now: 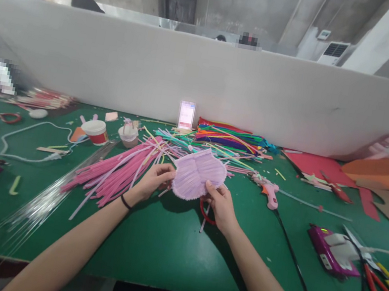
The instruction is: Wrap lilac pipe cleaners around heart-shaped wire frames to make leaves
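Observation:
A pale lilac, fuzzy-edged petal shape point(198, 175), apparently made of pipe cleaners laid side by side, is held up over the table between both hands. My left hand point(158, 179) pinches its left edge between thumb and fingers. On the lower right, my right hand point(220, 202) grips it, thumb on the front face and fingers behind. A red loop point(207, 213), perhaps a scissors handle, shows beside the right hand; whether the hand touches it I cannot tell. Behind the left hand lies a bundle of pink pipe cleaners point(114, 171).
Multicoloured pipe cleaners point(233, 137) lie at the back near a propped phone point(186, 115). A pink glue gun point(270, 194) rests to the right, its black cord running forward. Purple power strips point(333, 253), scissors point(381, 283), a paper cup point(95, 132) and thin clear wires point(45, 202) surround the hands.

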`<action>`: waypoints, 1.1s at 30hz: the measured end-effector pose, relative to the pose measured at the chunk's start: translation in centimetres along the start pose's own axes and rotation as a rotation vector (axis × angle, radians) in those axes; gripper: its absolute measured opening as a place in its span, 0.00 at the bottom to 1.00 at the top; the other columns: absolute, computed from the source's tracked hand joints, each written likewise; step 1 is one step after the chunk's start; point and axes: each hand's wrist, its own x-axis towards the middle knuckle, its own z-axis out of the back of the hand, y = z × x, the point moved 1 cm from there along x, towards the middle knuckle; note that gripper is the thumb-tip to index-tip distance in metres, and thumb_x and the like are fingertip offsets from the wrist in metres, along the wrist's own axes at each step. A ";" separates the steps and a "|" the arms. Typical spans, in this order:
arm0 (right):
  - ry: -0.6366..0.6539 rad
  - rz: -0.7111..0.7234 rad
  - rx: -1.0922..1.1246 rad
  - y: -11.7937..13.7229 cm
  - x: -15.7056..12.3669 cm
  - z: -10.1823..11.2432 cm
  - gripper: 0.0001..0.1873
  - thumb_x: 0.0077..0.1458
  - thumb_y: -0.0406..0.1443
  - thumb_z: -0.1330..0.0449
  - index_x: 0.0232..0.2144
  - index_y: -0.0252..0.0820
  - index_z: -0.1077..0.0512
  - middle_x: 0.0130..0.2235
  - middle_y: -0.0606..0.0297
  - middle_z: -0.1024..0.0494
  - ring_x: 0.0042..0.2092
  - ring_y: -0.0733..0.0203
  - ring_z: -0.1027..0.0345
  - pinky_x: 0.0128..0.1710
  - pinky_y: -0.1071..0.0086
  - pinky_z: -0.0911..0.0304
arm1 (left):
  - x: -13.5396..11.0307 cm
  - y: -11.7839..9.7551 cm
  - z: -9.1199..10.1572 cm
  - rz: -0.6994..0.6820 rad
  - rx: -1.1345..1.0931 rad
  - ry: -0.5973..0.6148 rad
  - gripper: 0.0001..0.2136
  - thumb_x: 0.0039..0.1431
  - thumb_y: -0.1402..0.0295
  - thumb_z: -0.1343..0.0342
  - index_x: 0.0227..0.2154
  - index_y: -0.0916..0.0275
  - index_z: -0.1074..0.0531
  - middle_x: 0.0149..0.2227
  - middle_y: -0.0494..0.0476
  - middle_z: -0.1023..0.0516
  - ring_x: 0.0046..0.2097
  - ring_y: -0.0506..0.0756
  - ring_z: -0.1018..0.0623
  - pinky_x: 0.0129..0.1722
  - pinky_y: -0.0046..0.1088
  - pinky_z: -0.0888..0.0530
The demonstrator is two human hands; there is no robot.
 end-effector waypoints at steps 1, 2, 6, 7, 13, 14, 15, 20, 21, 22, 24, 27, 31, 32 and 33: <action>0.000 -0.001 0.002 0.0 0.0 0.0 0.18 0.43 0.47 0.33 0.34 0.44 0.25 0.31 0.66 0.22 0.30 0.63 0.31 0.29 0.70 0.36 | 0.0 0.0 0.0 0.006 -0.012 0.000 0.12 0.49 0.62 0.40 0.23 0.64 0.35 0.18 0.47 0.34 0.19 0.46 0.34 0.18 0.20 0.44; 0.000 -0.002 0.004 0.0 0.0 0.0 0.18 0.42 0.47 0.33 0.34 0.44 0.25 0.32 0.66 0.22 0.30 0.63 0.31 0.29 0.70 0.36 | 0.0 0.0 0.0 0.011 -0.022 0.005 0.12 0.49 0.62 0.40 0.23 0.64 0.35 0.18 0.47 0.34 0.19 0.46 0.34 0.18 0.20 0.44; 0.007 -0.011 0.012 -0.4 0.1 0.0 0.17 0.43 0.47 0.34 0.33 0.43 0.25 0.32 0.66 0.22 0.29 0.64 0.31 0.29 0.70 0.36 | -0.1 0.4 -0.3 0.040 -0.019 0.039 0.10 0.45 0.64 0.40 0.23 0.64 0.34 0.18 0.47 0.33 0.19 0.46 0.33 0.19 0.21 0.41; 0.010 -0.015 0.018 -0.5 0.2 0.1 0.17 0.43 0.47 0.34 0.33 0.43 0.25 0.32 0.66 0.22 0.30 0.64 0.31 0.29 0.70 0.36 | -0.2 0.5 -0.4 0.047 -0.009 0.039 0.10 0.44 0.65 0.40 0.22 0.65 0.34 0.18 0.47 0.34 0.19 0.46 0.34 0.18 0.21 0.41; 0.009 -0.041 0.029 -0.8 0.4 0.3 0.18 0.42 0.47 0.33 0.33 0.43 0.25 0.33 0.66 0.22 0.31 0.64 0.30 0.31 0.70 0.36 | -0.3 0.7 -0.5 0.040 0.038 0.030 0.08 0.44 0.66 0.41 0.20 0.64 0.35 0.15 0.45 0.38 0.16 0.45 0.39 0.16 0.21 0.45; 0.008 -0.039 0.028 -0.8 0.5 0.3 0.18 0.42 0.47 0.33 0.33 0.43 0.25 0.33 0.66 0.22 0.30 0.64 0.30 0.31 0.70 0.36 | -0.3 0.6 -0.5 0.034 0.041 0.037 0.09 0.45 0.66 0.42 0.20 0.64 0.35 0.15 0.45 0.38 0.16 0.45 0.39 0.16 0.21 0.46; 0.007 -0.034 0.029 -0.6 0.4 0.3 0.18 0.42 0.47 0.33 0.33 0.43 0.25 0.32 0.66 0.22 0.30 0.64 0.30 0.30 0.70 0.36 | -0.2 0.6 -0.5 0.026 0.039 0.043 0.10 0.46 0.65 0.42 0.19 0.63 0.36 0.15 0.46 0.38 0.16 0.45 0.39 0.16 0.21 0.46; 0.032 -0.015 0.020 -0.2 0.2 0.1 0.16 0.43 0.47 0.34 0.33 0.43 0.25 0.31 0.67 0.22 0.29 0.65 0.31 0.30 0.71 0.36 | -0.1 0.4 -0.4 0.015 0.007 0.002 0.13 0.47 0.63 0.42 0.17 0.63 0.38 0.16 0.45 0.41 0.17 0.45 0.40 0.16 0.21 0.45; 0.036 -0.020 0.015 -0.2 0.2 0.0 0.16 0.44 0.46 0.34 0.33 0.43 0.25 0.32 0.67 0.22 0.30 0.64 0.30 0.30 0.71 0.35 | -0.1 0.4 -0.4 0.023 0.001 -0.007 0.13 0.47 0.63 0.42 0.17 0.63 0.38 0.16 0.45 0.41 0.17 0.45 0.40 0.16 0.21 0.45; 0.040 -0.025 0.010 -0.2 0.1 0.0 0.16 0.44 0.46 0.34 0.33 0.43 0.25 0.32 0.67 0.22 0.30 0.64 0.30 0.30 0.71 0.35 | -0.1 0.4 -0.4 0.030 -0.003 -0.017 0.13 0.46 0.64 0.42 0.16 0.63 0.38 0.16 0.45 0.41 0.17 0.45 0.40 0.16 0.21 0.45; 0.045 -0.038 0.004 -0.3 0.0 -0.1 0.17 0.44 0.46 0.34 0.33 0.42 0.25 0.32 0.66 0.22 0.30 0.64 0.30 0.30 0.71 0.35 | -0.1 0.5 -0.4 0.034 -0.010 -0.034 0.12 0.45 0.65 0.42 0.15 0.63 0.38 0.15 0.46 0.41 0.17 0.45 0.41 0.16 0.21 0.45; 0.042 -0.052 0.010 -0.5 -0.1 -0.2 0.18 0.43 0.47 0.33 0.33 0.41 0.25 0.32 0.65 0.21 0.30 0.64 0.30 0.30 0.71 0.35 | 0.0 0.8 -0.4 0.032 -0.011 -0.052 0.12 0.44 0.66 0.44 0.14 0.63 0.39 0.15 0.46 0.42 0.17 0.45 0.42 0.15 0.21 0.46; 0.037 -0.077 0.028 -0.5 0.0 -0.1 0.19 0.42 0.47 0.33 0.34 0.41 0.25 0.31 0.65 0.22 0.30 0.63 0.29 0.30 0.71 0.34 | 0.1 0.9 -0.4 0.021 -0.022 -0.039 0.13 0.47 0.63 0.43 0.16 0.63 0.39 0.16 0.46 0.41 0.17 0.45 0.41 0.16 0.21 0.45; 0.040 -0.079 0.028 -0.5 0.0 -0.1 0.19 0.42 0.47 0.33 0.34 0.41 0.25 0.31 0.65 0.22 0.30 0.63 0.29 0.30 0.71 0.34 | 0.2 0.9 -0.4 0.013 -0.029 -0.037 0.13 0.48 0.62 0.43 0.16 0.63 0.38 0.17 0.46 0.41 0.18 0.45 0.40 0.16 0.22 0.44; 0.042 -0.078 0.025 -0.5 0.0 -0.1 0.19 0.42 0.47 0.33 0.33 0.42 0.25 0.31 0.65 0.22 0.30 0.63 0.29 0.30 0.70 0.34 | 0.2 0.9 -0.3 0.005 -0.035 -0.037 0.14 0.49 0.62 0.44 0.17 0.63 0.38 0.17 0.46 0.40 0.18 0.45 0.40 0.16 0.22 0.43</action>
